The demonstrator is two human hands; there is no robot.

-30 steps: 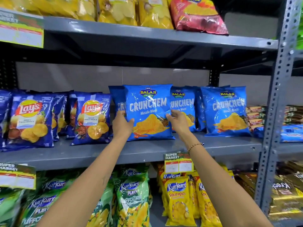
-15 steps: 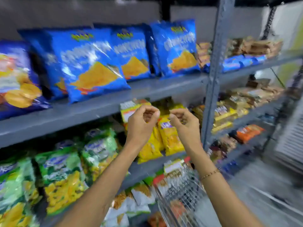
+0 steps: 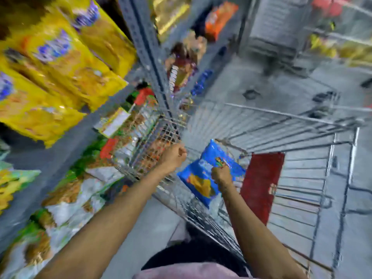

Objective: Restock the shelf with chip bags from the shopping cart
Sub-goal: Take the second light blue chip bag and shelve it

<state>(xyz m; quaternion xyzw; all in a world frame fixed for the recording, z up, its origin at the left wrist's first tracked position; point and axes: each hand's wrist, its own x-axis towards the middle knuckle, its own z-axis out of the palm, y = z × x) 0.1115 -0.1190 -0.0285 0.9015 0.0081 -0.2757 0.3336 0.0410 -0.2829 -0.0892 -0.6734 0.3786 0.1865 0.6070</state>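
Observation:
The view is blurred and looks down into a wire shopping cart (image 3: pixel 281 125). A blue chip bag (image 3: pixel 201 178) lies inside the cart near its left wall. My right hand (image 3: pixel 221 175) is closed on the bag's upper edge. My left hand (image 3: pixel 174 156) hovers over the cart's left rim with its fingers curled and nothing in it. A red panel (image 3: pixel 261 184) stands in the cart just right of the bag. The shelf (image 3: pixel 66 146) runs along the left, with yellow chip bags (image 3: pixel 60 73) on it.
Green and white snack bags (image 3: pixel 66 200) fill the lower shelf at left. A grey shelf upright (image 3: pixel 147 55) stands just beyond the cart's far corner. Further shelves with packets (image 3: pixel 219 19) continue behind it. Grey floor (image 3: pixel 271 85) lies beyond the cart.
My hands left the blue bag placed on the middle shelf and dropped toward the cart. My view swung down and right. My right hand has taken hold of a blue bag in the cart.

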